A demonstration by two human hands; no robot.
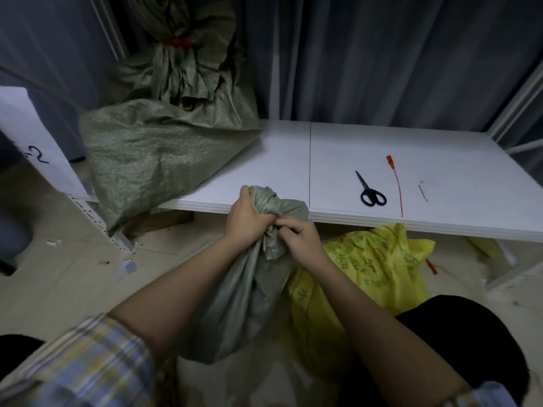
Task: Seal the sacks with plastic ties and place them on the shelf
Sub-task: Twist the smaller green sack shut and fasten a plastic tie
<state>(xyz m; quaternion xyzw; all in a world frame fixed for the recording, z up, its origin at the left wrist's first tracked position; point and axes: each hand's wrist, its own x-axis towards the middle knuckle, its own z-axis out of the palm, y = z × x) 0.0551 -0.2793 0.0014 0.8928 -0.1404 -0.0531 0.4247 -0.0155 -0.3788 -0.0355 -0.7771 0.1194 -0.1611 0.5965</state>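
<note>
**Gathering the sack's neck**

We bunch the grey sack (244, 289) shut: our left hand (245, 218) grips the twisted neck, our right hand (299, 239) pinches folds just beside it. Next we likely need the red tie (396, 186), lying on the shelf (293, 160) beyond our right grip.

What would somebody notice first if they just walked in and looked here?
Probably the two hands, left hand and right hand, bunching the neck of a grey-green sack in the middle. Next, the tied sack on the white shelf at left, and the black scissors at right.
</note>
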